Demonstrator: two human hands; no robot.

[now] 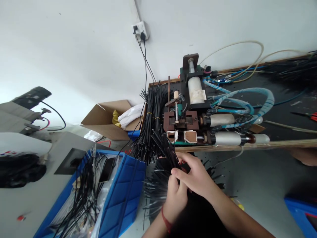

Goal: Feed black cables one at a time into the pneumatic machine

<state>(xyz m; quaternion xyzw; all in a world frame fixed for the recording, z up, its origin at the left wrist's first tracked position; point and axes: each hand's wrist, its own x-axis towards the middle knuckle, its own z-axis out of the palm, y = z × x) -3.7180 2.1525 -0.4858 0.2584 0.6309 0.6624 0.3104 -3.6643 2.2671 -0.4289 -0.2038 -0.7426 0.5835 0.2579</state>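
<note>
Basically both hands work one bunch of thin black cut wires (170, 155) just below the bench (284, 144) edge, ends aimed at the pneumatic stripping machine (195, 112). Left hand (175, 198) closed round the bunch from beneath; right hand (195, 175) pinching strands on top. Blue plastic crate (123, 191) holds loose black wires; brown cardboard box (109, 119) holds white and yellow bags.

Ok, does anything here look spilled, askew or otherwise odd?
Small black offcuts lie scattered on the floor below the bench edge. Loose black wires spill over the blue crate rim. Both the left hand and right hand grip a wire bundle.
</note>
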